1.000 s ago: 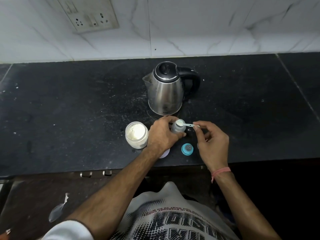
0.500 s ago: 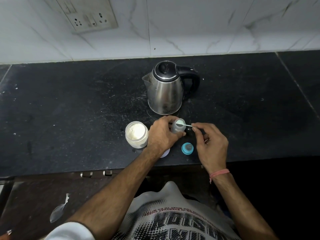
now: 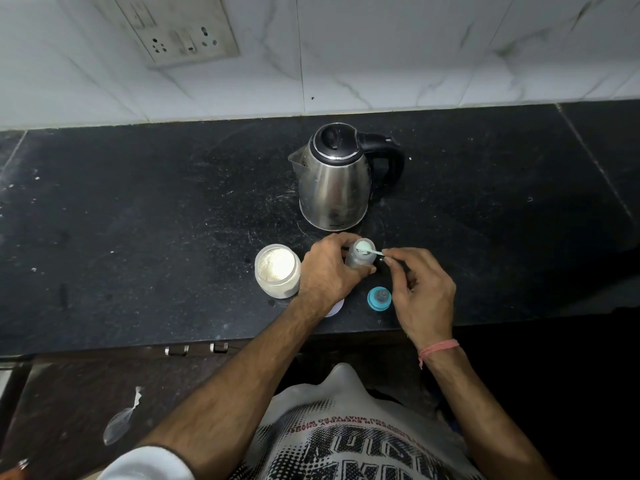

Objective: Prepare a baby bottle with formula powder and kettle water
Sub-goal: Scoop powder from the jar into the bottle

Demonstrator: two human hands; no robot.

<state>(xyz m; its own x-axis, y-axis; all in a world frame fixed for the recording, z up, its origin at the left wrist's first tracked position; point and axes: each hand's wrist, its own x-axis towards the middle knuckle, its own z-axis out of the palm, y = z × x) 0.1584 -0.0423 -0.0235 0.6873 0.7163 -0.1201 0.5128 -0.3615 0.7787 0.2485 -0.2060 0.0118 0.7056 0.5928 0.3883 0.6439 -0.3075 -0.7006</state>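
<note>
Bottle (image 3: 360, 259) still gripped by left hand (image 3: 329, 271), scoop (image 3: 372, 251) unmoved over mouth

The shirt (image 3: 349, 441) bears upside-down print, partly readable: "IN EVERYDAY… DO WHAT"

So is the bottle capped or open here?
Open: the bottle mouth is bare under the scoop, and its blue cap lies on the counter.

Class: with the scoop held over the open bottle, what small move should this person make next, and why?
Probably tip the scoop so its powder drops into the bottle. The right hand pinches its handle with the bowl over the open mouth, and the left hand grips the bottle upright.
</note>
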